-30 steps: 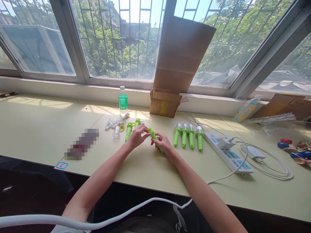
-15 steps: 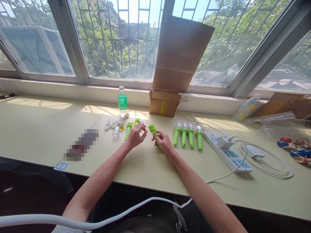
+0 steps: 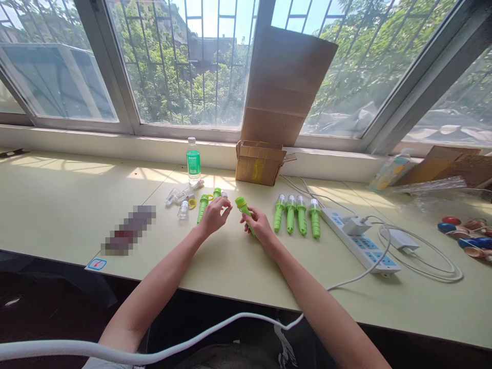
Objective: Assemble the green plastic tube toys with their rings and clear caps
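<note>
My right hand (image 3: 258,224) is wrapped round a green flashlight body (image 3: 242,205), tilted with its threaded, uncapped end up and to the left. Just left of it, my left hand (image 3: 216,214) is held in a pinch, thumb and fingertips together; anything between them is too small to make out. Behind the left hand lie green flashlight bodies (image 3: 203,204), partly covered by it, and a small clear piece (image 3: 224,195). Farther left are several clear plastic heads (image 3: 183,209) and a yellow ring (image 3: 192,203). Several green flashlights with clear heads (image 3: 291,212) lie in a row to the right.
A bottle with a green label (image 3: 193,163) and a cardboard box (image 3: 258,166) stand by the window. On the right are a white power strip (image 3: 361,243) with plugged chargers and looping cables, and colored wooden pieces (image 3: 448,225). A white cable (image 3: 154,354) crosses the foreground.
Almost nothing has moved. Both hands stay in place, with only a very slight shift of the left fingertips, and the right hand keeps its hold on the flashlight body.
</note>
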The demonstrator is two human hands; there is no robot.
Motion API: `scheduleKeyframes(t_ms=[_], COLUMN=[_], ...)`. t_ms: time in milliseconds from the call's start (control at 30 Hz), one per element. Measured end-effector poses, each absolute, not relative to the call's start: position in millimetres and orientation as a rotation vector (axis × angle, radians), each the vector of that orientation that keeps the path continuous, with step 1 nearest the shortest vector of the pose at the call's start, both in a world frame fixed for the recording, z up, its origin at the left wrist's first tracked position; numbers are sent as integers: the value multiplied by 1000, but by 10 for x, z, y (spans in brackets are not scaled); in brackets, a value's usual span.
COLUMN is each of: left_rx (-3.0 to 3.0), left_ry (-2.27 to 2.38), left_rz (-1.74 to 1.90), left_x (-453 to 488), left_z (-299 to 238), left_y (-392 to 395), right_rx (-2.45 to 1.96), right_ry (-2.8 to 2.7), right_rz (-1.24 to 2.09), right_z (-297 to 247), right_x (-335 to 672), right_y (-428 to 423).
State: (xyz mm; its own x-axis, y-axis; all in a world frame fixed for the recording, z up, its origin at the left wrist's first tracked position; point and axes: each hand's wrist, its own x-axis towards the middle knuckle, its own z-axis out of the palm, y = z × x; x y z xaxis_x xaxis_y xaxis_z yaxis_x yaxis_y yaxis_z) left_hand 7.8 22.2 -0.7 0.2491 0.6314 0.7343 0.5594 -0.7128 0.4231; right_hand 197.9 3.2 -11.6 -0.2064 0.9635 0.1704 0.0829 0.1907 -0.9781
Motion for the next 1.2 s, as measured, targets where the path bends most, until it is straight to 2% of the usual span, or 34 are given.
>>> scheduleKeyframes(t_ms=[300, 833, 1200], left_rx=[2499, 2747, 2791], left_ry=[1343, 1817, 1855], left_rz=[1354, 804, 617], left_x=[67, 132, 209], left_z=[7, -120, -197], left_y=[210, 290, 423], right_rx=[-1048, -1100, -1083], right_ry=[-1505, -1498, -1490], right_rz=[1164, 1142, 1162], right_z=[-115, -93, -98], right_x=[1977, 1961, 1960], right_y=[34, 26, 24])
